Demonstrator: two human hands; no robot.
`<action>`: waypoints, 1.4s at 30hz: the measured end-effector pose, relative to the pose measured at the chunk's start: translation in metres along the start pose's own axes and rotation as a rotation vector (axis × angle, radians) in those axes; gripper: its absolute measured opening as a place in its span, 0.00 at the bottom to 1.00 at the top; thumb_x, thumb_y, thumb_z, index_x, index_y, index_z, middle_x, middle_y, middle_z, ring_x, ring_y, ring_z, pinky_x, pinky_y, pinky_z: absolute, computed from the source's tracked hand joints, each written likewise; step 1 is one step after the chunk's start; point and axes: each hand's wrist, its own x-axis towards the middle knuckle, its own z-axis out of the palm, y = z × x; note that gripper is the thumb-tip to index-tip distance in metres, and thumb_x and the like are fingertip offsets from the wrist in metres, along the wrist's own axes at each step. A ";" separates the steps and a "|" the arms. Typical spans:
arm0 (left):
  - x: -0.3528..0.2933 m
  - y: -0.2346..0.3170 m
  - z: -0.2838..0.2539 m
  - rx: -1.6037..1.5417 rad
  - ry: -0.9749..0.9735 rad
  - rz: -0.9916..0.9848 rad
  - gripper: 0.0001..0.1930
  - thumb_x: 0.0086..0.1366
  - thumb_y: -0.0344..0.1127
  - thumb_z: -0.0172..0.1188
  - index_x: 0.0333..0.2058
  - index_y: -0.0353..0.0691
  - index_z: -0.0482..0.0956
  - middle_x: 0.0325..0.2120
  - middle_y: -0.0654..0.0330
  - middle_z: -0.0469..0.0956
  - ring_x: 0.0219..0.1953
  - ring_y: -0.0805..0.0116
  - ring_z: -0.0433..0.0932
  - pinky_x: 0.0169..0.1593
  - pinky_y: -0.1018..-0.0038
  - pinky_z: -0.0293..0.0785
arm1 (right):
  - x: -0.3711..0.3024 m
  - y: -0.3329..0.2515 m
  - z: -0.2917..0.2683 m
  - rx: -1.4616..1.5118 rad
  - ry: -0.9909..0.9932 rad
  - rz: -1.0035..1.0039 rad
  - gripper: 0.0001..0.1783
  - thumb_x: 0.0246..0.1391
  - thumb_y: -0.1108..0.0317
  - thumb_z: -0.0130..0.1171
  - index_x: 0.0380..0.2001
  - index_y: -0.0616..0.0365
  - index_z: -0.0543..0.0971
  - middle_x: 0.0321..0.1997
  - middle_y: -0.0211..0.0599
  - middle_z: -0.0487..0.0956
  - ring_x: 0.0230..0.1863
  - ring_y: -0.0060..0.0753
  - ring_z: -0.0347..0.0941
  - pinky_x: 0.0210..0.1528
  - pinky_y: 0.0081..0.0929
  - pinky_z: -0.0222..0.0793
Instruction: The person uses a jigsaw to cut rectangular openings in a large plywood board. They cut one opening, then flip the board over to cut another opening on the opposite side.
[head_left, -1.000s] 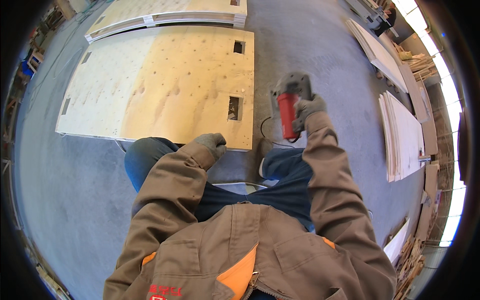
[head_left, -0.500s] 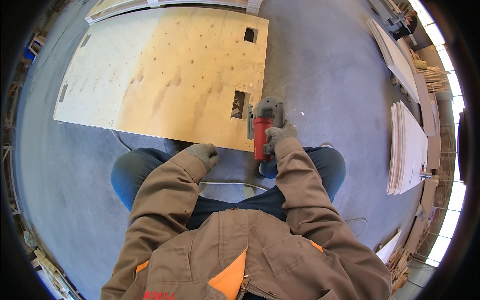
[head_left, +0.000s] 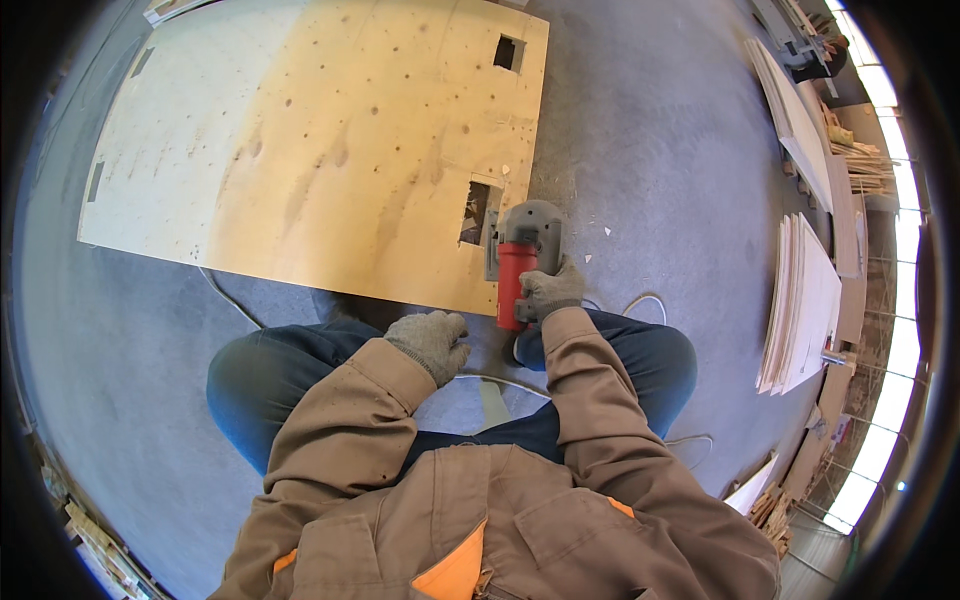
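Observation:
My right hand (head_left: 555,290), in a grey work glove, grips a red and grey corded-looking power tool (head_left: 518,270). The tool's flat grey base plate is at the right edge of a large plywood panel (head_left: 330,150), close to its near right corner. A rectangular cut-out (head_left: 473,215) lies just beside the plate. My left hand (head_left: 432,343), gloved too, hangs just off the panel's near edge with its fingers curled in, and I see nothing in it.
A cable (head_left: 645,300) loops on the floor by my right knee. Stacked boards (head_left: 800,305) stand at the right, with a longer panel (head_left: 792,120) beyond them. Small wood chips (head_left: 607,231) lie right of the tool. A second cut-out (head_left: 508,53) is at the panel's far right.
My left hand has shifted right and nearer to me, away from the panel's edge. The tool has moved slightly toward me along the panel's right edge. The view has shifted a little.

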 end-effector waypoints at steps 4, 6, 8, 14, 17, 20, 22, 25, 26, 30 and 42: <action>0.004 -0.003 0.003 -0.011 -0.009 0.009 0.17 0.61 0.46 0.60 0.44 0.43 0.82 0.39 0.48 0.82 0.43 0.46 0.81 0.47 0.55 0.77 | 0.001 0.000 0.017 -0.012 -0.001 -0.024 0.29 0.34 0.69 0.69 0.47 0.58 0.79 0.35 0.42 0.84 0.34 0.36 0.81 0.41 0.33 0.78; 0.005 -0.004 0.005 0.005 -0.020 0.007 0.18 0.61 0.46 0.60 0.45 0.43 0.82 0.40 0.48 0.82 0.43 0.47 0.81 0.47 0.55 0.77 | -0.002 -0.005 0.023 -0.037 0.021 -0.047 0.30 0.35 0.68 0.69 0.48 0.58 0.79 0.37 0.43 0.84 0.37 0.37 0.82 0.44 0.33 0.77; 0.006 -0.003 0.005 0.025 -0.023 0.003 0.18 0.62 0.47 0.59 0.45 0.43 0.82 0.40 0.49 0.81 0.44 0.47 0.80 0.48 0.56 0.76 | -0.005 -0.008 0.031 -0.058 0.066 -0.066 0.31 0.36 0.67 0.69 0.50 0.58 0.78 0.39 0.44 0.84 0.39 0.40 0.82 0.46 0.33 0.77; 0.012 -0.007 0.016 0.082 -0.033 -0.044 0.18 0.61 0.46 0.59 0.44 0.42 0.82 0.41 0.49 0.81 0.46 0.48 0.80 0.50 0.57 0.75 | -0.011 -0.002 0.046 -0.018 0.065 -0.074 0.32 0.38 0.65 0.69 0.51 0.58 0.77 0.43 0.46 0.84 0.44 0.42 0.82 0.49 0.33 0.76; 0.015 -0.011 0.026 0.120 -0.046 -0.055 0.17 0.61 0.46 0.60 0.43 0.42 0.83 0.42 0.50 0.82 0.47 0.48 0.79 0.51 0.57 0.75 | -0.004 0.018 0.052 0.017 0.040 -0.103 0.33 0.39 0.65 0.67 0.54 0.58 0.75 0.45 0.49 0.83 0.47 0.45 0.81 0.52 0.35 0.75; 0.016 -0.011 0.031 0.145 -0.049 -0.087 0.17 0.61 0.46 0.60 0.43 0.42 0.83 0.42 0.50 0.82 0.47 0.48 0.80 0.51 0.57 0.75 | 0.003 0.032 0.057 0.037 0.017 -0.124 0.37 0.40 0.64 0.67 0.57 0.58 0.73 0.47 0.50 0.82 0.48 0.49 0.80 0.54 0.37 0.74; 0.013 -0.025 0.036 0.172 -0.060 -0.139 0.16 0.61 0.45 0.61 0.43 0.42 0.83 0.41 0.50 0.83 0.46 0.47 0.80 0.51 0.57 0.76 | -0.007 0.022 0.062 0.035 -0.003 -0.143 0.37 0.39 0.64 0.69 0.57 0.59 0.73 0.46 0.48 0.83 0.47 0.47 0.81 0.54 0.35 0.74; 0.011 -0.027 0.047 0.206 -0.081 -0.164 0.17 0.61 0.45 0.60 0.44 0.42 0.83 0.42 0.47 0.83 0.47 0.47 0.81 0.51 0.58 0.76 | -0.005 0.027 0.055 0.010 -0.105 -0.144 0.43 0.40 0.61 0.67 0.62 0.57 0.68 0.54 0.56 0.78 0.54 0.54 0.76 0.58 0.41 0.71; 0.011 -0.020 0.048 0.185 -0.074 -0.159 0.17 0.62 0.45 0.60 0.44 0.41 0.83 0.42 0.47 0.83 0.47 0.46 0.81 0.51 0.58 0.76 | -0.001 0.034 0.055 0.012 -0.100 -0.165 0.43 0.40 0.60 0.68 0.62 0.57 0.68 0.54 0.55 0.78 0.54 0.54 0.76 0.58 0.41 0.71; -0.017 -0.007 0.045 0.160 0.011 -0.190 0.16 0.61 0.44 0.64 0.43 0.41 0.83 0.40 0.47 0.83 0.46 0.47 0.81 0.51 0.61 0.76 | -0.011 0.022 0.058 0.082 -0.159 -0.118 0.42 0.39 0.60 0.69 0.61 0.56 0.68 0.54 0.54 0.78 0.57 0.54 0.74 0.59 0.42 0.70; 0.011 -0.033 0.053 -0.450 0.302 -0.224 0.14 0.63 0.31 0.65 0.46 0.31 0.80 0.37 0.53 0.83 0.41 0.66 0.80 0.45 0.70 0.77 | -0.002 0.027 0.046 0.038 -0.186 -0.079 0.39 0.40 0.62 0.68 0.59 0.58 0.71 0.52 0.57 0.79 0.54 0.54 0.76 0.58 0.41 0.72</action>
